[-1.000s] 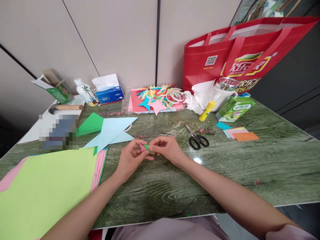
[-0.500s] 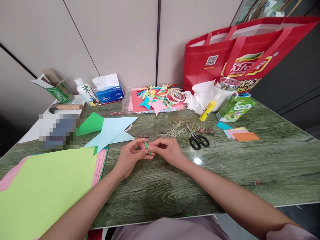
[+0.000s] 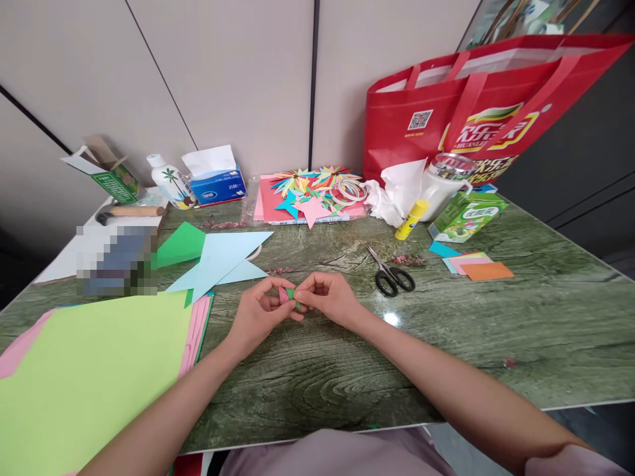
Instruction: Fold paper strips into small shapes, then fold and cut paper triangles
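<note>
Between my two hands is a small folded paper piece (image 3: 290, 295), pink on its left side and green on its right. My left hand (image 3: 260, 307) pinches the pink side between thumb and fingers. On the green side, the thumb and forefinger of my right hand (image 3: 330, 299) are closed. Fingers cover part of the piece, so its full shape is hidden. Black-handled scissors (image 3: 389, 274) lie on the table to the right of my right hand. Left of my left hand are light blue paper pieces (image 3: 223, 258) and a folded green paper (image 3: 181, 248).
A lime sheet (image 3: 99, 370) tops a paper stack at left. Behind lie folded paper stars (image 3: 312, 208) and tape rolls (image 3: 347, 192). A glue stick (image 3: 411, 220), white mug (image 3: 441, 195), green carton (image 3: 469, 215), paper slips (image 3: 489, 271) and red bag (image 3: 411, 142) stand or lie at right.
More of the pink side of the folded paper now shows between my fingers. My hands have shifted only slightly, and both keep their pinch. The other things stay where they were.
</note>
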The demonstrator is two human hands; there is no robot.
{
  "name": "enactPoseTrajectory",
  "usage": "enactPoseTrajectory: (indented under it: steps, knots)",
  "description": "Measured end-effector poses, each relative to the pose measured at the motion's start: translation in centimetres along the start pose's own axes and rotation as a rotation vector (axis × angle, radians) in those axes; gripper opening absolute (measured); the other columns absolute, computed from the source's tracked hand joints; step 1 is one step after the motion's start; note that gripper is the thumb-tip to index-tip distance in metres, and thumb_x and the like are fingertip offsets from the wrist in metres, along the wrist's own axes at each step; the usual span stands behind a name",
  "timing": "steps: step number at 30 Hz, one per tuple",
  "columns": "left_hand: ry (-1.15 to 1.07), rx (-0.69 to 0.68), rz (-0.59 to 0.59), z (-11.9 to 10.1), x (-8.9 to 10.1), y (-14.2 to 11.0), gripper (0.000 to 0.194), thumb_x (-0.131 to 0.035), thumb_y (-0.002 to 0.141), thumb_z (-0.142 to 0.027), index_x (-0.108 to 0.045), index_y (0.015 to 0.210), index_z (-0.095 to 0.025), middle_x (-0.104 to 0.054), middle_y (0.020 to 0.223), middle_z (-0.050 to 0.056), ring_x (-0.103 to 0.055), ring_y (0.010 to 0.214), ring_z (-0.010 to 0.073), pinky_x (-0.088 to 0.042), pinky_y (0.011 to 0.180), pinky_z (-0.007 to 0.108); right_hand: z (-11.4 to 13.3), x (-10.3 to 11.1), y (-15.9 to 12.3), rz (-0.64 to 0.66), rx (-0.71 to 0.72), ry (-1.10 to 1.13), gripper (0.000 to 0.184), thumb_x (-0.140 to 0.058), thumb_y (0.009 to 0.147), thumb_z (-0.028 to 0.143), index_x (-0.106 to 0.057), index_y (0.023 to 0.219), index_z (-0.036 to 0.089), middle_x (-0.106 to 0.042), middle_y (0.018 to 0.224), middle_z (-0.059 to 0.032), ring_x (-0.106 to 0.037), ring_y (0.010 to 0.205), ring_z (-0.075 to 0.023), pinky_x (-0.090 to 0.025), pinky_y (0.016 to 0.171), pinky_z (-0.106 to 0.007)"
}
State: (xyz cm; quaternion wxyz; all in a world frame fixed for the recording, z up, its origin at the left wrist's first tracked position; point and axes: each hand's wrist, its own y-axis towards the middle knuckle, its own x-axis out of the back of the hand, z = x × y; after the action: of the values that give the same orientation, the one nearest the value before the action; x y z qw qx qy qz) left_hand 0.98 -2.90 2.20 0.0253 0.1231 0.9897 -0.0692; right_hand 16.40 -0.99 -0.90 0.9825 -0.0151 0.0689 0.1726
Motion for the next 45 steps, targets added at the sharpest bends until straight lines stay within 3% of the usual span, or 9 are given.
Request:
enactPoseTrajectory:
  steps: [7,17,20,26,34,40,45]
  knots:
    - [-0.027,-0.022,-0.035,0.22,-0.04,0.1,0.037,-0.07,0.066,-0.022,-0.053,0.098,-0.015,-0.064,0.065,-0.001,-0.068,0.062,0.0195,-0.057,0.056,0.031,0.07,0.26,0.18,0.03,0.02,0.108,0.024,-0.072,0.063,0.029,-0.065,0.083,0.016,-0.062,0.065,0.0015,-0.056,0.053,-0.009,-0.047,0.058,-0.025]
    - [0.074,-0.037,-0.002,0.19,-0.09,-0.17,0.027,-0.066,0.068,-0.021,-0.052,0.09,-0.016,-0.061,0.06,-0.004,-0.066,0.052,0.016,-0.057,0.054,0.029,0.32,-0.49,0.0,-0.099,-0.066,0.136,0.028,-0.078,0.054,0.031,-0.061,0.069,0.015,-0.06,0.055,0.0029,-0.055,0.047,-0.0088,-0.047,0.049,-0.023]
    - [0.041,-0.041,-0.033,0.04,-0.03,-0.09,0.035,-0.067,0.066,-0.02,-0.052,0.097,-0.016,-0.057,0.06,-0.005,-0.066,0.055,0.0164,-0.056,0.051,0.027,0.37,-0.23,0.08,-0.058,-0.07,0.141,0.028,-0.077,0.056,0.031,-0.061,0.073,0.015,-0.061,0.056,0.0032,-0.057,0.049,-0.0088,-0.049,0.053,-0.024]
    - [-0.025,-0.079,-0.067,0.23,0.24,0.27,0.04,-0.067,0.067,-0.021,-0.052,0.103,-0.016,-0.06,0.08,0.001,-0.063,0.06,0.0144,-0.052,0.045,0.024,0.14,0.39,0.23,0.061,-0.037,0.14,0.029,-0.073,0.062,0.033,-0.062,0.081,0.015,-0.066,0.064,0.0006,-0.063,0.06,-0.0115,-0.052,0.062,-0.026]
    - [-0.027,-0.068,-0.075,0.57,0.13,0.32,0.039,-0.067,0.067,-0.02,-0.052,0.102,-0.015,-0.059,0.078,0.001,-0.06,0.061,0.0135,-0.048,0.042,0.021,0.03,0.0,0.26,0.014,-0.062,0.084,0.028,-0.074,0.061,0.032,-0.061,0.078,0.014,-0.063,0.062,0.0012,-0.059,0.054,-0.0092,-0.05,0.055,-0.023]
    - [0.033,-0.073,-0.151,0.17,0.34,0.31,0.036,-0.068,0.065,-0.022,-0.058,0.099,-0.015,-0.06,0.071,0.0,-0.05,0.05,0.0077,-0.037,0.035,0.016,0.11,0.04,0.26,-0.02,-0.015,0.111,0.027,-0.067,0.068,0.037,-0.064,0.085,0.016,-0.063,0.069,0.0001,-0.058,0.057,-0.0087,-0.052,0.052,-0.021]
    - [0.142,-0.07,-0.109,0.1,0.52,0.38,0.031,-0.065,0.067,-0.021,-0.06,0.097,-0.017,-0.062,0.07,0.001,-0.05,0.049,0.0075,-0.032,0.035,0.015,0.07,0.05,0.3,-0.02,0.011,0.112,0.03,-0.065,0.07,0.039,-0.065,0.09,0.017,-0.065,0.075,-0.0016,-0.059,0.059,-0.0095,-0.052,0.052,-0.021]
